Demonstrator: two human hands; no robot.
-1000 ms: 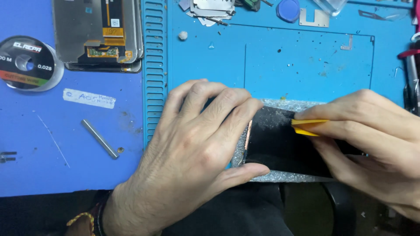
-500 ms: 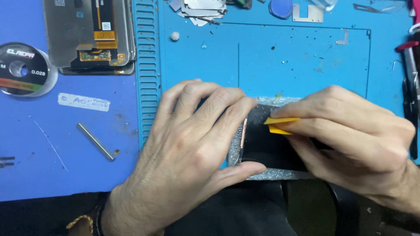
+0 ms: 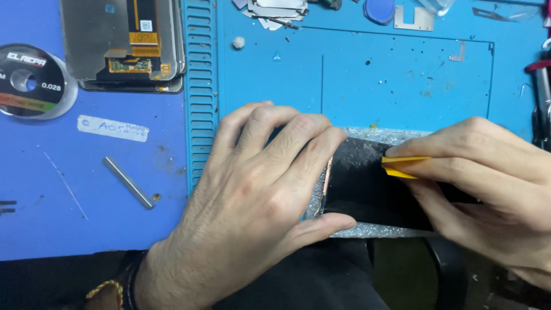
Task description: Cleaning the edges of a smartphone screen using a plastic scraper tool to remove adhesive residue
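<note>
At near edge of desk (image 3: pixel 402 74), left hand (image 3: pixel 258 189) lies flat on black panel (image 3: pixel 367 189); right hand (image 3: pixel 488 183) pinches yellow pry tool (image 3: pixel 402 166), which may slip and gouge it.

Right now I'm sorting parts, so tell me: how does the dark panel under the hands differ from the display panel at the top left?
The dark panel shows a plain black face, while the display panel shows grey backing with orange flex cables. The left hand presses on the dark panel and the right hand holds a yellow pick against it; the display panel lies untouched. Both rest on blue mats.
</note>
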